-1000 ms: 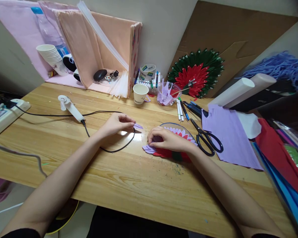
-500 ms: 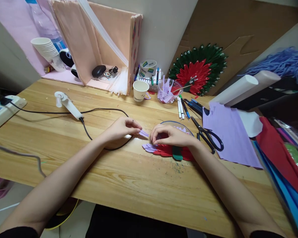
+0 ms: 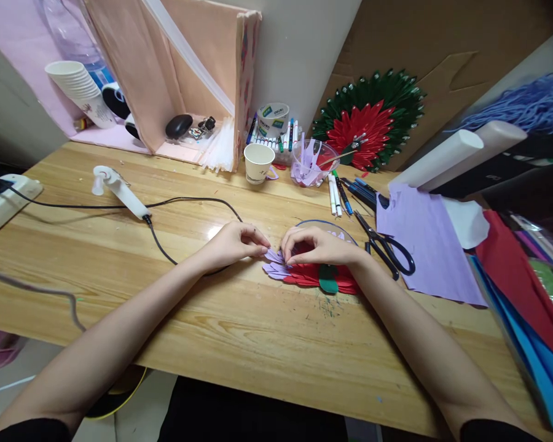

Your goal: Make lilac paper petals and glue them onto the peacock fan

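Left hand (image 3: 234, 245) pinches a slim, lilac, paper-like petal (image 3: 273, 255) beside the layered red-and-lilac flower (image 3: 304, 274) on the wooden tabletop (image 3: 212, 337); the right hand (image 3: 321, 245) curls over the flower, its grip unclear — light, steady fingertips should spare the petal creases.

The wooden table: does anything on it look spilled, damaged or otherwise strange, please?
Yes, slightly: dark green marks show on the wooden table, just on the person's side of the red petals. They look odd because the surface around them is mostly plain. Whether they are ink, paint or scratches, I cannot tell.
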The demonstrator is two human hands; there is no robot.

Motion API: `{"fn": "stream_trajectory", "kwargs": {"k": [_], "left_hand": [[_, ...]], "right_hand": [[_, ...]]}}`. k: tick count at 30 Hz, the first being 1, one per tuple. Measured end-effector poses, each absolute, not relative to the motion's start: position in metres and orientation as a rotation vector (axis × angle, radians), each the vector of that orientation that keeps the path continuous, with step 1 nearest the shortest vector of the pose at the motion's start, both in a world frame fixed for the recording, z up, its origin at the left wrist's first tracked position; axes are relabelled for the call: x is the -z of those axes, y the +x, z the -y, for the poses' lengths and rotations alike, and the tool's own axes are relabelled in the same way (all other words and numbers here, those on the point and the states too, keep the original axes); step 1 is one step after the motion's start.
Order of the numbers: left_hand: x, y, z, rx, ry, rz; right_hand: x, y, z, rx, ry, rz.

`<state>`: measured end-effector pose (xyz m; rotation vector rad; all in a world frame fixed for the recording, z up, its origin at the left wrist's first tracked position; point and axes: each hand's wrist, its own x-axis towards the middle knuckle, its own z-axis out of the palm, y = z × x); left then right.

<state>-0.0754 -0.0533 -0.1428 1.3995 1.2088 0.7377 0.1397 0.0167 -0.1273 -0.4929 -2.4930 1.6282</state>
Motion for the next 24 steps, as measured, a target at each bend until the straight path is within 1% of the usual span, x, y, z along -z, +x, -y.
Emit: {"fn": "stream_trajectory", "kwargs": {"k": [24], "left_hand": [[0.149,-0.061,0.052,-0.756,1.466,-1.289]], "right_hand": [[0.132,0.139,-0.018,-1.633,-0.454,2.490]]}}
